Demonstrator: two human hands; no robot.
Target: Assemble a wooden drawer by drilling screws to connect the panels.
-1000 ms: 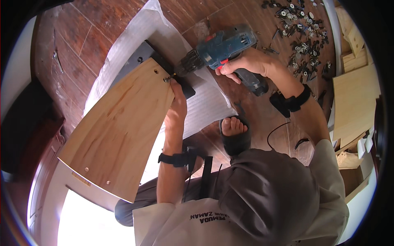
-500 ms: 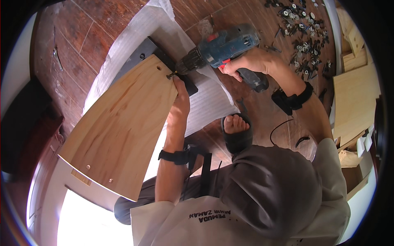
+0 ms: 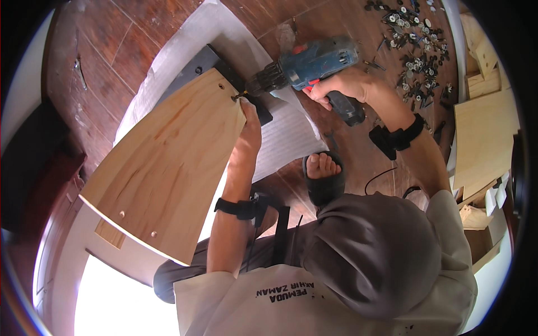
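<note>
A blue and black cordless drill (image 3: 316, 60) is gripped in my right hand (image 3: 346, 85), its chuck aimed left with a thin bit. The bit's tip meets a dark screw (image 3: 236, 98) at the far right corner of a pale wooden board (image 3: 168, 159). My left hand (image 3: 250, 123) is closed on that board's right edge, fingertips beside the screw; the underside of the grip is hidden. Another dark fastener (image 3: 221, 86) sits in a hole nearby. Beneath the board's far end lies a dark grey panel (image 3: 205, 60).
White foam sheet (image 3: 291, 134) covers part of the brown tiled floor. Several loose screws and fittings (image 3: 417, 56) are scattered at the far right. Wooden panels (image 3: 485, 140) stand along the right side. My sandalled foot (image 3: 324, 178) is near the sheet.
The drill and the board's far end have shifted slightly to the right in the picture. Both hands keep their grips, and the bit stays at the same screw.
</note>
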